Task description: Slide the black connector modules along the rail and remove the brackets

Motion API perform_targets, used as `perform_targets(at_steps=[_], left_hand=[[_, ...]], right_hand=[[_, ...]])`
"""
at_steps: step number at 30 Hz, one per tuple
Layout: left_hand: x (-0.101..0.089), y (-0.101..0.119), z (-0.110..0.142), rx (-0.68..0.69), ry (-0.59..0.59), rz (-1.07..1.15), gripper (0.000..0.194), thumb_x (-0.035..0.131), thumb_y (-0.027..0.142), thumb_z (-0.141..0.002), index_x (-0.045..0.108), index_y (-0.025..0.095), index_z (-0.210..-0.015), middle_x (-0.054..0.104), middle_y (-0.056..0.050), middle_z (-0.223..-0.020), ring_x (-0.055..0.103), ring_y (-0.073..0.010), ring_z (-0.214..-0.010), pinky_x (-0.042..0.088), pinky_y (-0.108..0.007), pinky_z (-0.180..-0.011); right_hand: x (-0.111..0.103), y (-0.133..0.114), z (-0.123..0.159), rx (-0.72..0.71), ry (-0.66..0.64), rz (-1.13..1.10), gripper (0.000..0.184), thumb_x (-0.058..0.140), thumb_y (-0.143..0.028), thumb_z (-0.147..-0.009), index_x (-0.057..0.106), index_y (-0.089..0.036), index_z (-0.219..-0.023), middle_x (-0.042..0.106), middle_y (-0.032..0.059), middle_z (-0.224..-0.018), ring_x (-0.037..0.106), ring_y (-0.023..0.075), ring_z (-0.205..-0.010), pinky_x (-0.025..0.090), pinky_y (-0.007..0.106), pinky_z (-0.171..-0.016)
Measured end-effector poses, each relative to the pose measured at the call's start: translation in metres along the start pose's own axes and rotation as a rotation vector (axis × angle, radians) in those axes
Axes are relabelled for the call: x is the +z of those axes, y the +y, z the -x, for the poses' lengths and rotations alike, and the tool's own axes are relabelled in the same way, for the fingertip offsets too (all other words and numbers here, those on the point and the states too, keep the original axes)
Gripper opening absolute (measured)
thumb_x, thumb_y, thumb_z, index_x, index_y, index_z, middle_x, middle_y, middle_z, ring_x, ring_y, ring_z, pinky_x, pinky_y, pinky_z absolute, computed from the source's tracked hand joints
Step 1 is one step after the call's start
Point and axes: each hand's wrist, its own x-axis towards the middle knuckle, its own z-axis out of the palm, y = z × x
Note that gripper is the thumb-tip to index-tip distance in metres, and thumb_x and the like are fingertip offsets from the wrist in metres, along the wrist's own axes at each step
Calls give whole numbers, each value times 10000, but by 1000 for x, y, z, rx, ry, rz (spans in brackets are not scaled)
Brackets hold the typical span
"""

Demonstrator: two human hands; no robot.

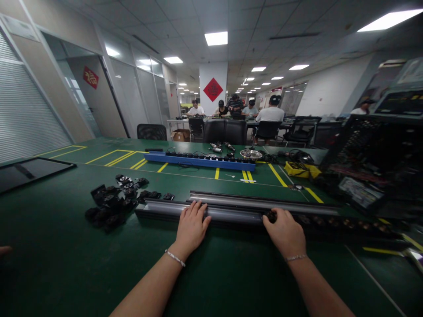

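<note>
A long dark metal channel (228, 214) lies across the green table in front of me. My left hand (192, 223) rests on it with the fingers stretched out over its top. Farther right, my right hand (284, 231) pinches a small black part (271, 216) at the channel, its underside hidden by my fingers. To the right of that hand, a row of similar dark parts (343, 223) sits along the channel. A second dark channel (238, 200) lies just behind the first. Loose black parts (110, 204) are heaped at the left end.
A blue rail (201, 162) with black pieces stands farther back, beside a metal dish (251, 154). On the right are a yellow box (300, 170) and an open computer case (380, 145). A flat black panel (33, 174) lies left. Another person's fingertip (4, 250) shows at the left edge.
</note>
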Motion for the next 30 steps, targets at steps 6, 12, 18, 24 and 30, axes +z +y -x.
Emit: perform_targets(at_steps=[6, 12, 18, 24, 30], left_hand=[[0, 1, -1, -5, -1, -4, 442, 329, 420, -903, 479, 234, -1275, 481, -60, -1356, 377, -235, -1280, 335, -431, -1013], [-1, 1, 0, -1, 5, -14, 439, 333, 414, -904, 481, 229, -1273, 477, -62, -1358, 378, -234, -1279, 337, -428, -1011], [0, 1, 0, 0, 8, -18, 437, 339, 415, -902, 481, 233, -1273, 485, -59, -1352, 382, -234, -1277, 345, -428, -1006], [0, 1, 0, -1, 10, -13, 441, 337, 415, -902, 479, 233, -1278, 485, -60, -1352, 378, -234, -1280, 341, -430, -1010], [0, 0, 0, 6, 8, -13, 438, 338, 411, -902, 485, 234, -1275, 487, -68, -1349, 383, -238, -1274, 347, -427, -1002]], right_hand=[[9, 3, 0, -9, 38, -76, 331, 458, -405, -800, 562, -155, -990, 609, 95, -986, 592, 222, -865, 430, 333, -761], [14, 3, 1, -31, 77, -114, 299, 477, -411, -793, 554, -170, -952, 604, 82, -966, 588, 213, -858, 428, 329, -760], [16, -1, 3, -49, 88, -163, 289, 485, -410, -780, 555, -179, -939, 604, 76, -953, 581, 210, -848, 419, 329, -754], [17, -7, 7, -70, 74, -275, 287, 484, -412, -770, 560, -189, -934, 595, 63, -915, 566, 207, -842, 426, 332, -733], [21, -13, 11, -109, 68, -365, 272, 485, -386, -771, 560, -190, -945, 593, 67, -923, 568, 209, -852, 439, 330, -737]])
